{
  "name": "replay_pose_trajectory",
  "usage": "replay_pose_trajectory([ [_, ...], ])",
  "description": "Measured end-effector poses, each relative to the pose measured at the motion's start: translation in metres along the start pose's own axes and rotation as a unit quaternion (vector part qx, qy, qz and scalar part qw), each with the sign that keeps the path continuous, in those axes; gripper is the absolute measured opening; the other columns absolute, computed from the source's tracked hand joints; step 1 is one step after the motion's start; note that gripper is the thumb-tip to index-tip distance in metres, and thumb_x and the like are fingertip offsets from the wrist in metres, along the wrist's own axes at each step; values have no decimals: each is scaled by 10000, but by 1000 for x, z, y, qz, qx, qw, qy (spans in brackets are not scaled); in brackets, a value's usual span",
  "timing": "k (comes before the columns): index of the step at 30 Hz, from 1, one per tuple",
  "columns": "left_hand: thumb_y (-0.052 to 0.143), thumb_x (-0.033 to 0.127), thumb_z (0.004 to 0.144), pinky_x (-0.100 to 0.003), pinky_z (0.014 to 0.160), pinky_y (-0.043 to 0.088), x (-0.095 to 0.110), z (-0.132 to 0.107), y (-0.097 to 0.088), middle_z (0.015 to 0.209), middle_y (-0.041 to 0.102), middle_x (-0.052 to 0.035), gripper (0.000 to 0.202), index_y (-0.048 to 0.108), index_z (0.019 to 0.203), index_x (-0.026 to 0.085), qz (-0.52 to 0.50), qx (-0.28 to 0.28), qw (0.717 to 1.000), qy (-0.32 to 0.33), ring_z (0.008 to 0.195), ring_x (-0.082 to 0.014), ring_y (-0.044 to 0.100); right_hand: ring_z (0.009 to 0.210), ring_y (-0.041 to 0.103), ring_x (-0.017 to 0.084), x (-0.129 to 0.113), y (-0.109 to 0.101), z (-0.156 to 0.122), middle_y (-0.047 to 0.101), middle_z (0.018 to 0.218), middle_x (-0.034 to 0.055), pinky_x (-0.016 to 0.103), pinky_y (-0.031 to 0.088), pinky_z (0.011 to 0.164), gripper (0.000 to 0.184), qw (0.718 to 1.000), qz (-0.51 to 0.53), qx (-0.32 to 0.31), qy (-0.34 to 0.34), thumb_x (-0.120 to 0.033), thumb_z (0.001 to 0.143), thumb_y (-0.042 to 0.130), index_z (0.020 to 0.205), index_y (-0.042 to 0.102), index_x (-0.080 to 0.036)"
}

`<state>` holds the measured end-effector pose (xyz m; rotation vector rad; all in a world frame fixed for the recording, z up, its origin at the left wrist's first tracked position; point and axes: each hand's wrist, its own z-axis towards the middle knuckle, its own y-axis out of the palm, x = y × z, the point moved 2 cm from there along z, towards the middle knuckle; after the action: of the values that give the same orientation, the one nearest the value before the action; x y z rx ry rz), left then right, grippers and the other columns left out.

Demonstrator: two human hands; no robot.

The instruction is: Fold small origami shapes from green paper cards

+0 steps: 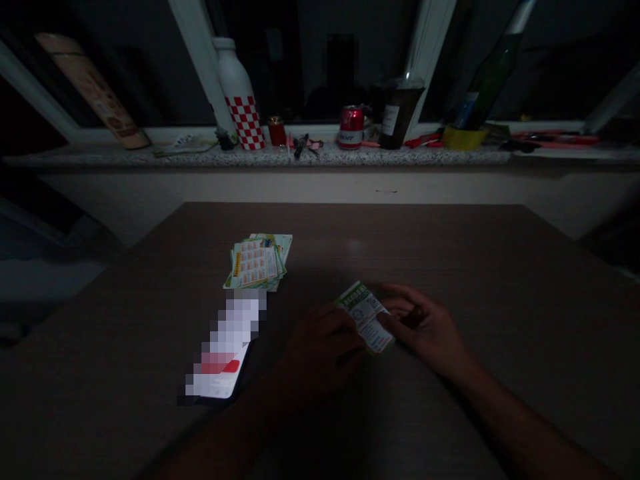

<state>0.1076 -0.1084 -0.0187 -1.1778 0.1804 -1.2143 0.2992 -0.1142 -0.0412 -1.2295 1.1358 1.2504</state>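
A: Where is the printed card (pixel 367 319)?
B: Right of the phone (pixel 226 350), pinched by the left hand (pixel 320 347) and right hand (pixel 436 333).
A: Its handling?
B: Probably light, bendable; best held by its edges.

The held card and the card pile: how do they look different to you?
The held card is at the person's hands, the right hand gripping it and the left hand at its edge; the card pile lies on the table.
The held card shows a green band; the card pile's top shows a reddish grid.
Both carry green, white and print.
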Motion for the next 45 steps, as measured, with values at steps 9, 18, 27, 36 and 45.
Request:
replay_pose_trajectory([
  [9,604,197,825,-356,834,445,8,1,-14,976,639,-77,137,628,960,198,57,111,992,-21,917,-198,567,928,701,231,-13,3,-9,715,1083,63,349,570,806,371,932,-317,-4,-178,-241,833,594,1204,579,-259],
  [18,593,201,828,-351,736,428,-3,7,-8,773,643,-29,48,609,787,181,103,132,985,-29,754,-181,558,810,703,177,-20,7,-13,737,941,57,291,571,706,250,880,-343,3,-329,-135,829,606,1069,626,-200],
  [27,595,228,797,-358,708,414,3,12,-6,764,629,-58,88,602,751,153,123,134,983,-40,750,-201,550,669,659,164,-22,14,-11,711,774,53,294,527,618,125,869,-336,14,-361,-91,801,631,904,637,-162],
  [36,581,230,761,-356,691,400,4,17,-3,683,616,-41,124,571,654,169,151,138,977,-61,701,-191,544,667,648,172,-22,20,-11,701,750,52,305,506,613,90,864,-340,2,-371,-107,808,629,881,640,-159],
  [45,577,209,758,-349,698,386,-1,17,-13,663,612,-7,105,559,659,180,158,165,969,-93,685,-176,550,627,630,153,-29,18,-11,689,721,32,301,501,591,123,868,-319,0,-381,-94,801,632,893,634,-175],
])
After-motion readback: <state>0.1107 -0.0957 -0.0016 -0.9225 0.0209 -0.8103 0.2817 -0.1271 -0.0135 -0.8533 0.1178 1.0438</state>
